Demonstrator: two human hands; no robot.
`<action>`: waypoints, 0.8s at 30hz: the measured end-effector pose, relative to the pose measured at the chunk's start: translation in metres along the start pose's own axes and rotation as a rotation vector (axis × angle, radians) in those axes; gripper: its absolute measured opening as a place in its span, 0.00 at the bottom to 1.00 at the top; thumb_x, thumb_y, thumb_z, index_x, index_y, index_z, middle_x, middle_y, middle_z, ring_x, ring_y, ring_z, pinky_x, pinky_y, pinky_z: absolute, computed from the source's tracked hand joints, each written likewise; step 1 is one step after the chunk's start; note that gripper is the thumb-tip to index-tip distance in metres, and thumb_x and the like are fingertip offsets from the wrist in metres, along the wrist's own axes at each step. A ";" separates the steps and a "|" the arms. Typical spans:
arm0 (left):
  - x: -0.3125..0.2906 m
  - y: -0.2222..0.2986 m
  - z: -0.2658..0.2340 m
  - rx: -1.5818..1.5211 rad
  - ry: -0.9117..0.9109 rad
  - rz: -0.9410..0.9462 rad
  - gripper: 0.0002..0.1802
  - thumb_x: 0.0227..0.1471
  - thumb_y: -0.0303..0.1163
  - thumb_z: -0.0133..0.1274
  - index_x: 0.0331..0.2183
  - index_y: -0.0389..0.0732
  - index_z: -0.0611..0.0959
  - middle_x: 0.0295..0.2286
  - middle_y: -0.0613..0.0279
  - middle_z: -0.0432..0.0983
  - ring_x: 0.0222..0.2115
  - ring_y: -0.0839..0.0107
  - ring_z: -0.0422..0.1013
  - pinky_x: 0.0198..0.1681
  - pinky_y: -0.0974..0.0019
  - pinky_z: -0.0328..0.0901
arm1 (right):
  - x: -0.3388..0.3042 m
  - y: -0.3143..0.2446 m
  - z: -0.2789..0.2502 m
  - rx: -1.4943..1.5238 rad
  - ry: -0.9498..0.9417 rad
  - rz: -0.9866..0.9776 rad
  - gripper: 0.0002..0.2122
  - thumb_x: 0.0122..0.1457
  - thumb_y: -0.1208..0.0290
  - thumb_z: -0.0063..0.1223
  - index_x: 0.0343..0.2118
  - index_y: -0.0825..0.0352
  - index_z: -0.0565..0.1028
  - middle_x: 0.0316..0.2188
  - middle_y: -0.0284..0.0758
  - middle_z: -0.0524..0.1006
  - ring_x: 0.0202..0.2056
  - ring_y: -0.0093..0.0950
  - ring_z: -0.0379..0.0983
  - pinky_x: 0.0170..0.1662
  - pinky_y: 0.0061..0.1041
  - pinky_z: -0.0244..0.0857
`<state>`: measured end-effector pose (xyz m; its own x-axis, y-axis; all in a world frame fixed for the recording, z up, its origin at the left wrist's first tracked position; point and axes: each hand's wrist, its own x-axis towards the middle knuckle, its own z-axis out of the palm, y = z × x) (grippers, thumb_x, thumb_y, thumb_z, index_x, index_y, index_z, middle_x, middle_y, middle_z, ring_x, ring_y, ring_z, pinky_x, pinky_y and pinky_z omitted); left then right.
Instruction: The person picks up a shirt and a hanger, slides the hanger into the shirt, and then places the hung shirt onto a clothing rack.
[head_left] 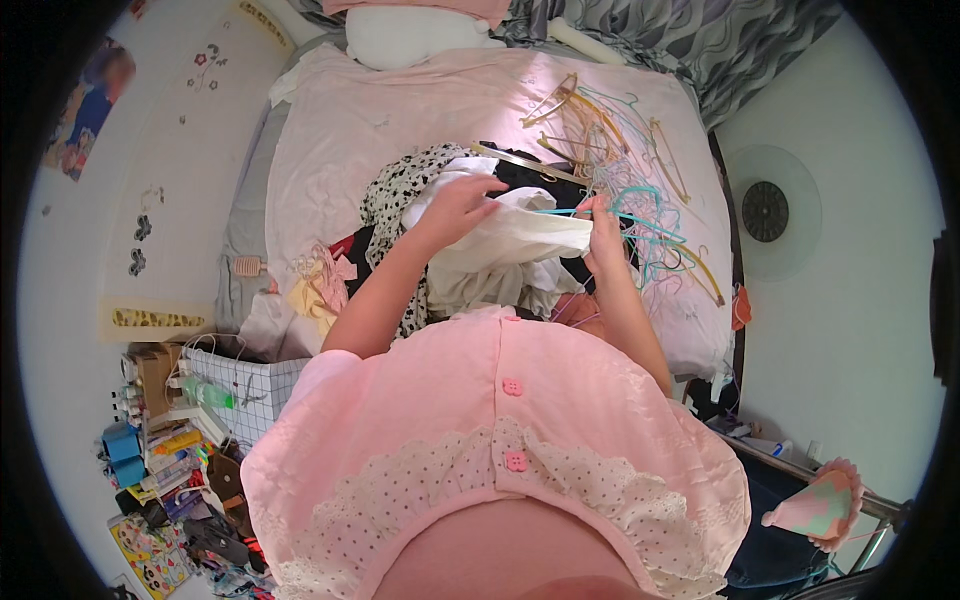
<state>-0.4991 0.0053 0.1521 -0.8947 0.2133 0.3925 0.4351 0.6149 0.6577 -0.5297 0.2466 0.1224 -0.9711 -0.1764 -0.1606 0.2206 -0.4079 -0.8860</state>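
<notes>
A white garment (520, 232) is stretched between my two hands above a heap of clothes. My left hand (462, 210) is bent over the cloth on its left side, fingers curved on the fabric. My right hand (604, 238) grips a teal hanger (572, 211) together with the garment's right edge. One end of that hanger reaches into the garment's opening; cloth hides the tip. Beneath and around lie a white cloth with black spots (385, 205), black clothing (535, 178) and a greyish-white piece (475, 290).
Right of the heap, many tangled hangers (640, 150), gold and teal, cover the pink bedsheet (330, 110). Small pink and yellow clothes (322, 285) lie left. A checked storage box (255, 390) stands by the bed's near left corner. A round fan (765, 211) stands at the right wall.
</notes>
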 end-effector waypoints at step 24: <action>-0.016 -0.009 0.034 0.065 -0.290 -0.088 0.13 0.47 0.39 0.45 0.25 0.37 0.73 0.24 0.53 0.69 0.28 0.56 0.66 0.29 0.59 0.59 | -0.005 0.010 0.010 -0.028 -0.006 0.006 0.16 0.57 0.54 0.37 0.24 0.63 0.66 0.19 0.32 0.68 0.22 0.21 0.65 0.27 0.20 0.60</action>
<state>-0.4920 0.0223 0.1179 -0.9243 0.3589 0.1296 0.3553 0.6857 0.6352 -0.5213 0.2348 0.1185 -0.9692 -0.1846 -0.1632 0.2237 -0.3812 -0.8970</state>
